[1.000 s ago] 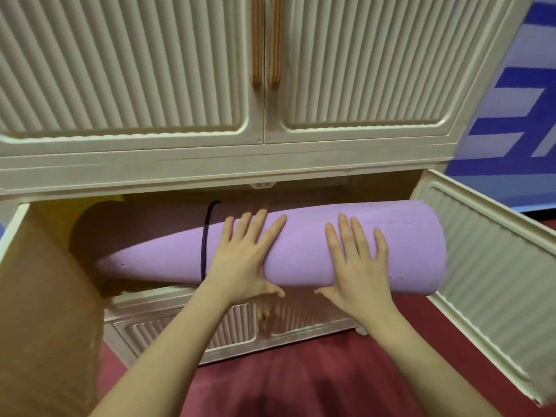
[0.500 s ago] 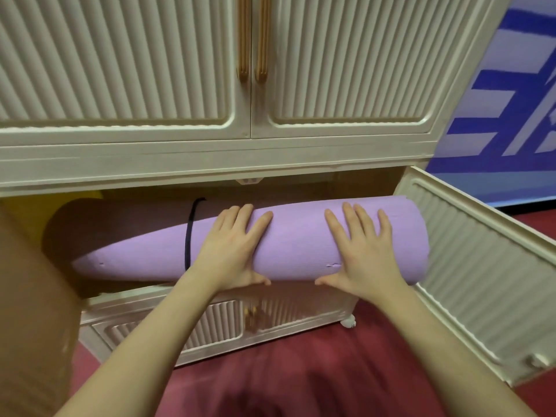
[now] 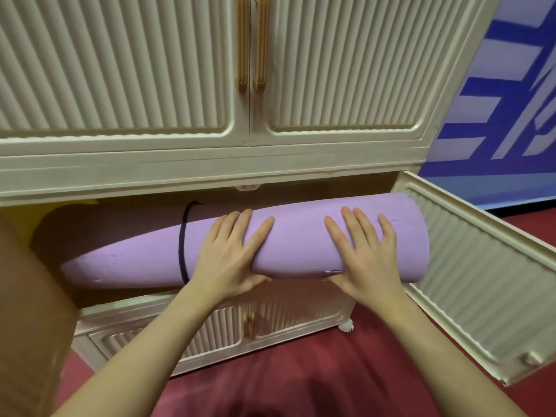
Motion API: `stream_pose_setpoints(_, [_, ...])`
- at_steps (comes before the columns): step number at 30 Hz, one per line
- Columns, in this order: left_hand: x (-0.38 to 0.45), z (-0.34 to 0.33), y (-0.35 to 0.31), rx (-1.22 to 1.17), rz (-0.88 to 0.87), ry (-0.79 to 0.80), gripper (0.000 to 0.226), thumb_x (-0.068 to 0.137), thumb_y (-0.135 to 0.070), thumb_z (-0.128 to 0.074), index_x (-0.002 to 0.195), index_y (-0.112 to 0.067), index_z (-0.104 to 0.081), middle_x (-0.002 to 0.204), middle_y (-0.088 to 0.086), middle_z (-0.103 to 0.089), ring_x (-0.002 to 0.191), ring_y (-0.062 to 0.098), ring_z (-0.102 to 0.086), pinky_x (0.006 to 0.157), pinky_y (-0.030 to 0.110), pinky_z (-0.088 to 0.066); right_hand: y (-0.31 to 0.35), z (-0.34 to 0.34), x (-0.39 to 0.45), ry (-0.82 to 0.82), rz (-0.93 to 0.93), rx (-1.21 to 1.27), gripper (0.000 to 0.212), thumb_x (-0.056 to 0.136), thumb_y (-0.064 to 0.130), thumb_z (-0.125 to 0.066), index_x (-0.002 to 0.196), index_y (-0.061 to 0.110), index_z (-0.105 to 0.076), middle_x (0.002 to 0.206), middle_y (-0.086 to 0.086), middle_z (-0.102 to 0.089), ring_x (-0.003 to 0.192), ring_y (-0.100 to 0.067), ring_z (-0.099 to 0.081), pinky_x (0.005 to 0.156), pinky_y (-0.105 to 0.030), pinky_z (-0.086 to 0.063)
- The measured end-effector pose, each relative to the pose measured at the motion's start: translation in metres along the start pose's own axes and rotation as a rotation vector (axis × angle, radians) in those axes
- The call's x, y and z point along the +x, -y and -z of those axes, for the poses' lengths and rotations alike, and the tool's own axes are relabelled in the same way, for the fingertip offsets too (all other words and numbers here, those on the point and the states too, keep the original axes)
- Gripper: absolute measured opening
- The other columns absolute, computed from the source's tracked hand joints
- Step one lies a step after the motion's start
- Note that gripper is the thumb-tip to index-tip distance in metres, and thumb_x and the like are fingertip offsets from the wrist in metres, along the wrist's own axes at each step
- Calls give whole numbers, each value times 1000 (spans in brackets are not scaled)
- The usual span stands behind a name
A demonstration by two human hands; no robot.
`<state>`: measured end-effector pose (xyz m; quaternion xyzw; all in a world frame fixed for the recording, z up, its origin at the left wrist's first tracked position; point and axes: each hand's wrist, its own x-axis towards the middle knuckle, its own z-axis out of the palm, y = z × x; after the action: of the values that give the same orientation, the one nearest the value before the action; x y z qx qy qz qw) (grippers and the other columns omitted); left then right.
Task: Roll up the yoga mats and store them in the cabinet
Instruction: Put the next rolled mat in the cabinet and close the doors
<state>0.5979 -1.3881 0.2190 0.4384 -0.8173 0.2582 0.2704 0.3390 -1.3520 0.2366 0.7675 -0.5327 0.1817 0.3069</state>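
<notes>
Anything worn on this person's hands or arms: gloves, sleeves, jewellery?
Nothing. The left hand and right hand are bare: no gloves, rings or watch. Both forearms are uncovered as far as the frame shows, with no sleeve or wristband in view.

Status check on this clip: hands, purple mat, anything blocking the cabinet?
Left hand and right hand flat on the rolled purple mat. Mat partway into open middle compartment, right end protruding. Black strap on. No visible obstruction.
</notes>
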Motion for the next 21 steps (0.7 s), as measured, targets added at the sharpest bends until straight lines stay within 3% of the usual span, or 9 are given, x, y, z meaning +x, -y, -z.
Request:
stream_pose_setpoints(3, [5, -2, -1, 4, 40, -80, 99, 53, -56, -78, 136, -17, -42, 122, 27, -57, 104, 44, -55, 93, 49, -37, -7, -4, 11, -98, 26, -12, 103, 47, 45, -82, 136, 15, -40, 135, -22, -50, 125, -35, -41, 102, -56, -24])
stream_pose_setpoints(7, [10, -17, 2, 16, 50, -103, 100, 51, -53, -81, 136, -15, -43, 112, 26, -58, 94, 38, -49, 84, 48, -35, -14, -28, 24, -106, 53, -10, 105, 45, 44, -83, 136, 15, -40, 135, -22, -50, 126, -34, -40, 101, -56, -24])
stream_pose_setpoints(12, [17, -42, 4, 31, 120, 10, 100, 43, -53, -85, 129, -18, -47, 90, 18, -59, 72, 31, -47, 63, 37, -30, -22, -74, 39, -10, 28, 8, 117, 32, 48, -88, 134, 17, -40, 128, -17, -46, 120, -33, -41, 101, -58, -23])
stream_pose_setpoints(14, [20, -49, 2, 29, 158, 124, 100, 35, -58, -86, 121, -22, -50, 79, 14, -60, 64, 31, -54, 55, 33, -36, -23, -89, 40, 38, -3, 15, 115, 30, 55, -87, 129, 19, -41, 121, -12, -43, 114, -33, -43, 100, -60, -23])
stream_pose_setpoints(18, [19, -63, -2, -8, 205, 289, 85, 27, -62, -88, 101, -23, -71, 58, 8, -56, 46, 29, -56, 41, 27, -38, -17, -110, 30, 127, -70, -2, 92, 46, 66, -78, 121, 23, -46, 112, -9, -53, 111, -35, -45, 95, -60, -34])
stream_pose_setpoints(21, [19, -68, -4, -11, 224, 295, 79, 29, -62, -87, 98, -24, -74, 54, 6, -53, 43, 29, -55, 40, 26, -36, -13, -110, 29, 131, -132, -3, 69, 66, 70, -55, 118, 26, -47, 113, -7, -51, 113, -35, -44, 82, -53, -43])
